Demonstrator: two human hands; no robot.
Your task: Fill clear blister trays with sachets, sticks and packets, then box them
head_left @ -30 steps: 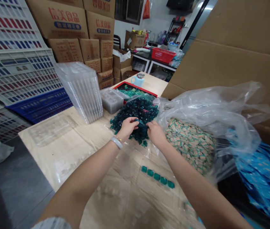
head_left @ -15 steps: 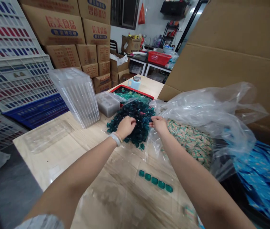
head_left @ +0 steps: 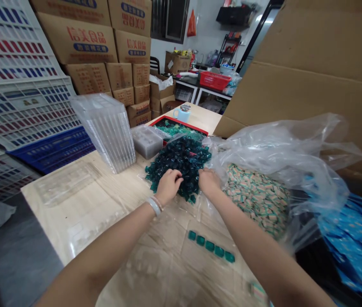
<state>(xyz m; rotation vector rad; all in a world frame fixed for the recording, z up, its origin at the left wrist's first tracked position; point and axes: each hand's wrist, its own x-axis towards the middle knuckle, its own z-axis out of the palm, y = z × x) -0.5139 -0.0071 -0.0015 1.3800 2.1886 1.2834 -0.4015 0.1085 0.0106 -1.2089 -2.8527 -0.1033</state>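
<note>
A heap of dark green, translucent, candy-like pieces lies on the table. My left hand, wearing bands at the wrist, is at the heap's near edge with thumb and fingers curled together. At the heap's right edge is my right hand, its fingers bent inward and closed. Whatever either hand pinches is too small or hidden to make out. Nearer to me, several green square pieces lie in a slanting row in a faint clear tray. Right of my right hand, a clear plastic bag holds many striped pieces.
Stacked clear trays and a lower stack stand left of the heap. Behind it are a red-rimmed tray and a blue mug. A large cardboard sheet rises at right. Crates and cartons line the left.
Both hands have drawn slightly nearer to me along the heap. The right hand's fingers, stretched to the left before, are now curled in. The row of green squares remains in place.
</note>
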